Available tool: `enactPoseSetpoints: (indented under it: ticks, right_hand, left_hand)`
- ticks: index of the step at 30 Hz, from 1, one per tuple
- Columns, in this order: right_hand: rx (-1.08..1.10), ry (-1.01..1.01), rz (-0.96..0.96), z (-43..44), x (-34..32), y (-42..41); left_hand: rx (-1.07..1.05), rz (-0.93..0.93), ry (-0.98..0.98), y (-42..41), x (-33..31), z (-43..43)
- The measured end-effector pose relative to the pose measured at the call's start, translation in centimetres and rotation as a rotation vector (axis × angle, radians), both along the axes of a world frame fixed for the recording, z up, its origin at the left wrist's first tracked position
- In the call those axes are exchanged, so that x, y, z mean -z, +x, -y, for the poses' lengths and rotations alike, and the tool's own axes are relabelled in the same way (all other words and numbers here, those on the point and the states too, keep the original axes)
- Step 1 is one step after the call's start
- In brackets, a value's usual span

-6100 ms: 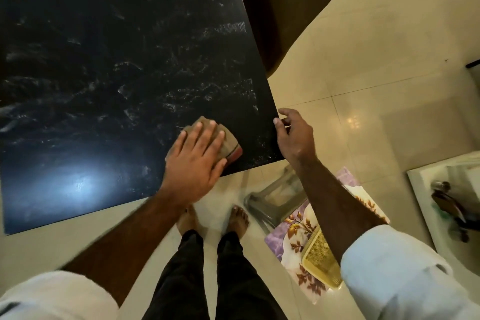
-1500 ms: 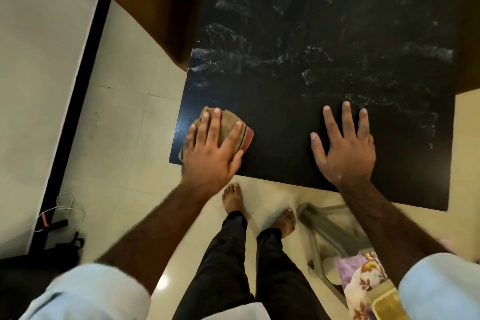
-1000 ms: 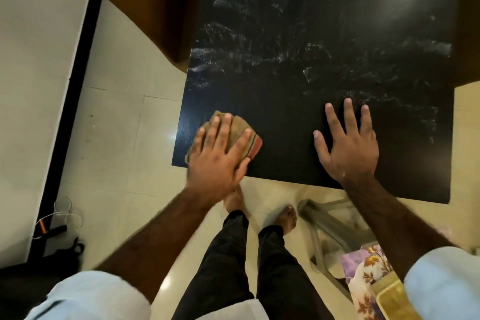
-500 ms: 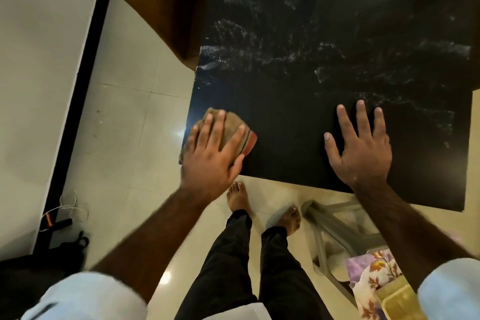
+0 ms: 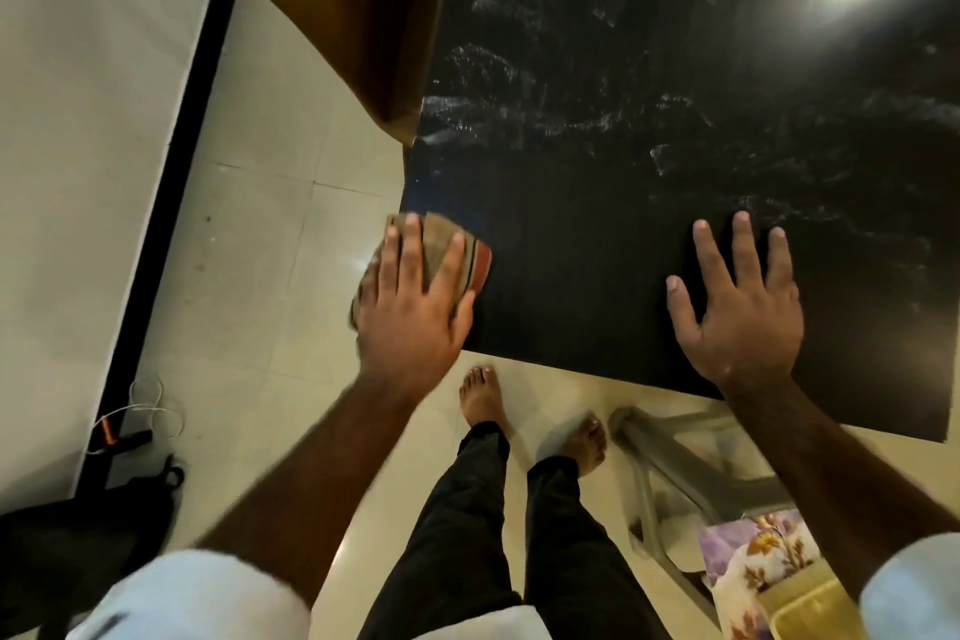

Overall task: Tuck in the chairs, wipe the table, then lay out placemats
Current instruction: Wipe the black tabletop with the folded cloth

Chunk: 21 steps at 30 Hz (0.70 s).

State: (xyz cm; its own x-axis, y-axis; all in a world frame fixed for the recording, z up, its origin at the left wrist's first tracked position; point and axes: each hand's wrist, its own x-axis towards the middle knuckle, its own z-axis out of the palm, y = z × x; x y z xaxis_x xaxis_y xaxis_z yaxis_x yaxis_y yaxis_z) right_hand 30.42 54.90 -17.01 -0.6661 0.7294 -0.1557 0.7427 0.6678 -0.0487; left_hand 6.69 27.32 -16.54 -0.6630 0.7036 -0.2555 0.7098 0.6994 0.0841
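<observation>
Mostly hidden under the left grip (image 5: 410, 312): cloth (image 5: 467, 260). Cut off by the far edge: chair (image 5: 337, 5); by far and right edges: bench (image 5: 623, 130). Blurred: left forearm (image 5: 311, 463). Partly behind the right arm (image 5: 831, 473), cut at the near edge: placemats (image 5: 748, 566).

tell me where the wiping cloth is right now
In the head view, the cloth is on the left, at the near left corner of the black table, pressed under the left hand.
</observation>
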Motion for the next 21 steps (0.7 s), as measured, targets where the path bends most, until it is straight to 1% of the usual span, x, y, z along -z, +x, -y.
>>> enactPoseSetpoints:
  ticks: [2,4,10,12,16,18,21]
  right_hand:
    - [0.001,-0.004,0.009,0.0,-0.2,0.0]
    - [0.004,-0.009,0.015,-0.1,-0.2,-0.2]
    - [-0.010,0.003,0.032,-0.2,0.2,0.0]
    - [-0.008,-0.006,0.035,-0.2,0.2,0.0]
    - [-0.003,-0.012,0.027,-0.2,-0.1,0.0]
    - [0.002,-0.025,0.037,-0.1,-0.3,-0.2]
    - [0.007,-0.024,0.057,-0.2,-0.5,-0.3]
  left_hand:
    - [-0.012,0.038,-0.040,1.6,-0.1,2.5]
    - [-0.025,0.039,-0.038,0.9,0.0,2.0]
    - [-0.016,-0.046,0.036,-5.2,0.9,-7.5]
    - [-0.019,-0.049,0.032,-5.4,1.0,-8.3]
    - [0.087,-0.006,0.020,-0.2,0.5,-3.6]
    - [0.108,0.027,-0.020,3.0,0.2,-0.9]
    - [0.096,0.029,-0.029,3.2,0.3,-1.0]
